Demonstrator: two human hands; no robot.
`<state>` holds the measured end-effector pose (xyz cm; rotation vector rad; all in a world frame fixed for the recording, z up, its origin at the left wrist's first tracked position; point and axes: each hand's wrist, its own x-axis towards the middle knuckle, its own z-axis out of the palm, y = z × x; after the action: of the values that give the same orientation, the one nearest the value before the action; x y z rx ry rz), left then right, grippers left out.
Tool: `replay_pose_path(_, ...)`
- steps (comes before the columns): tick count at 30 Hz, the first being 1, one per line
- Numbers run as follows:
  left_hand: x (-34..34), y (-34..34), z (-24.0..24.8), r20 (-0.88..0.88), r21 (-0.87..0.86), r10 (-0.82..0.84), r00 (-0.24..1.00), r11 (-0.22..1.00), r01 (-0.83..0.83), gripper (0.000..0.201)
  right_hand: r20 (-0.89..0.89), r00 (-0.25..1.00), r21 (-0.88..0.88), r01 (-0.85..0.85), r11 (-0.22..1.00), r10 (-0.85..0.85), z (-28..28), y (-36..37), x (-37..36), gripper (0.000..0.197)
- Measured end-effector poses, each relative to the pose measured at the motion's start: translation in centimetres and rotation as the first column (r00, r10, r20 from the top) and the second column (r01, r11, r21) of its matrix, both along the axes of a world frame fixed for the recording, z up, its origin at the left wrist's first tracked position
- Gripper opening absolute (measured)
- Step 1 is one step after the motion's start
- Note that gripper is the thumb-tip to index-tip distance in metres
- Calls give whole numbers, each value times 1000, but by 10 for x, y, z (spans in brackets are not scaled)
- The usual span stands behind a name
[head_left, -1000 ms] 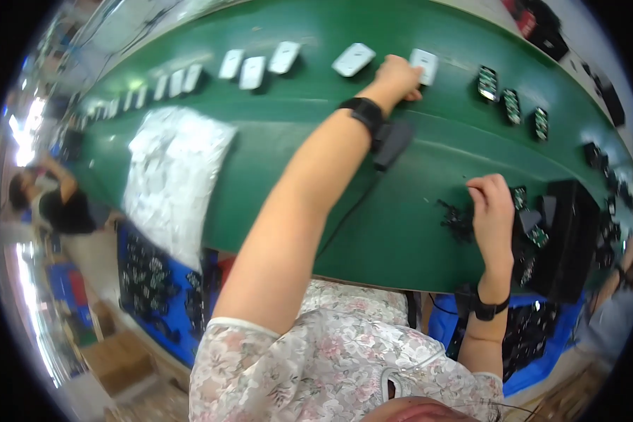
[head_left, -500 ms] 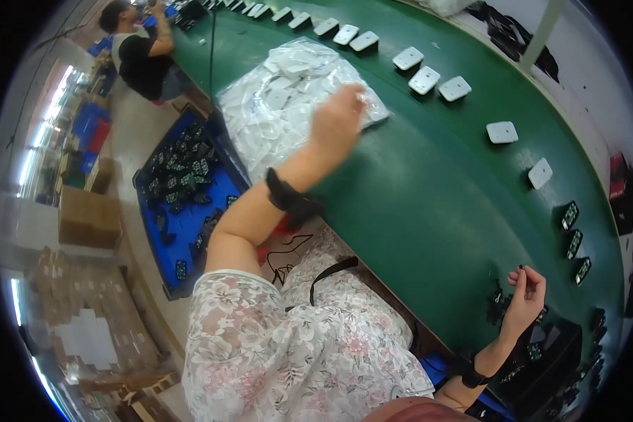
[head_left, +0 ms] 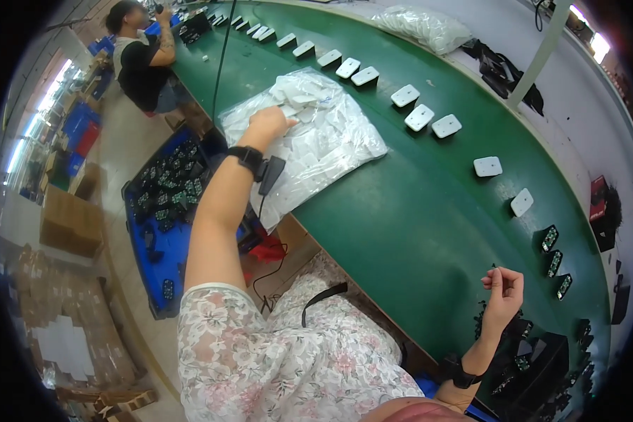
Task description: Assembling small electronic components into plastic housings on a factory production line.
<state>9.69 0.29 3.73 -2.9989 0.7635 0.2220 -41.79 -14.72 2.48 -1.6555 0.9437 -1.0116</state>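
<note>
Head view: the white covers (head_left: pixel 304 100) lie heaped in or on the clear bag (head_left: pixel 364 144); they look light, stiff and slick, best pinched by their edges. Over the bag's left part, your left hand (head_left: pixel 269 124) has curled fingers, but I cannot tell whether they grip a cover. Well right of the bag, your right hand (head_left: pixel 506 290) pinches, seemingly on a tiny dark piece (head_left: pixel 494 266).

Bright, with strong edge distortion

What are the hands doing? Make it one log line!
Left hand: at clear bag of white pieces, grip unclear | Right hand: fingers pinched, contents unclear | Green table: white-topped units
</note>
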Motion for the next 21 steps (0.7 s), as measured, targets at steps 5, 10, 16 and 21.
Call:
replay_pose_path(5, -9, 10, -1, 176, 13, -103, 979, 995, 102, 30, -8, 1000, -8, 8, 1000, -9, -1, -2, -2, 7)
replay_pose_path(10, -138, -64, 32, -136, -917, -497, 857, 390, 80, 13, 7, 997, 41, 83, 996, -83, 8, 3, 5, 6)
replay_pose_path(16, -304, -110, -4, -407, -909, -869, 280, 354, -222, 11, 123, 992, 8, -20, 1000, 19, 19, 8, 24, 7)
replay_pose_path(21, -344, -114, -19, -520, -818, -850, 83, 468, -334, 12, 139, 990, 48, 20, 999, -27, -1, 0, 17, 5)
